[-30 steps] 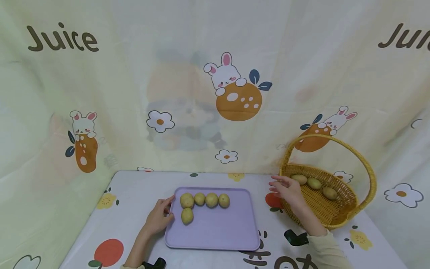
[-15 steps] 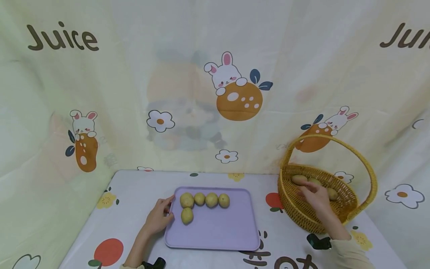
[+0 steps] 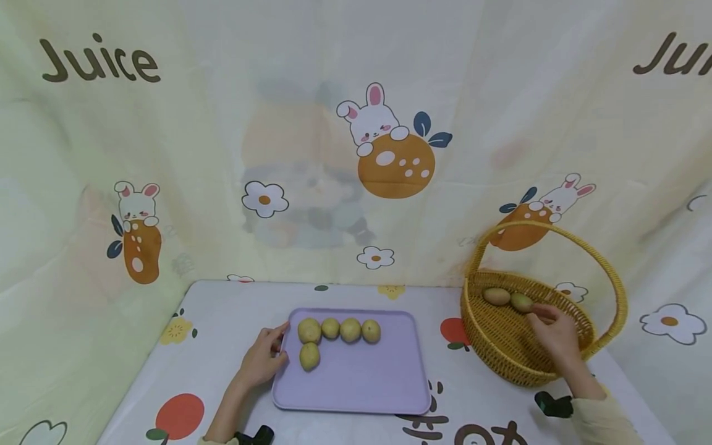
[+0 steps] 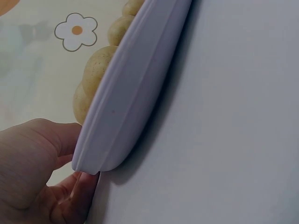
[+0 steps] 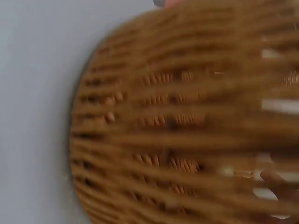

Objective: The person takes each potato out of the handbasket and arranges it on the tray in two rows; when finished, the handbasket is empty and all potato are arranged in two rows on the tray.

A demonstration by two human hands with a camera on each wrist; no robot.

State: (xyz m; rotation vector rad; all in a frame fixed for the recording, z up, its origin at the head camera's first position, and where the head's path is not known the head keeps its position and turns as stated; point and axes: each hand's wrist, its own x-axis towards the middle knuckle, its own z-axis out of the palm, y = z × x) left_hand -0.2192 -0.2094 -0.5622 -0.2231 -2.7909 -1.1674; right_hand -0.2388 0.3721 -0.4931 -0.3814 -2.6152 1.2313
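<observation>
In the head view my left hand (image 3: 264, 357) holds the left rim of a lilac tray (image 3: 356, 386), thumb and fingers at its edge. The left wrist view shows these fingers (image 4: 70, 135) at the tray's corner. On the tray several potatoes (image 3: 350, 331) form a row along the back, with one potato (image 3: 309, 357) in front at the left. My right hand (image 3: 558, 339) reaches into a wicker basket (image 3: 500, 346), its fingertips by a greenish potato (image 3: 521, 302). Another potato (image 3: 496, 296) lies left of that one. The hand covers the basket's right part; its grasp is hidden.
The basket's tall handle (image 3: 603, 266) arches over its back and right side, close to my right forearm. A patterned cloth (image 3: 211, 309) covers the table, and a printed curtain (image 3: 311, 247) hangs behind it. Wicker fills most of the right wrist view, blurred.
My right hand has moved right and down, from the basket's left rim into its right part. It now covers where the third potato lay. The left hand and tray have stayed put.
</observation>
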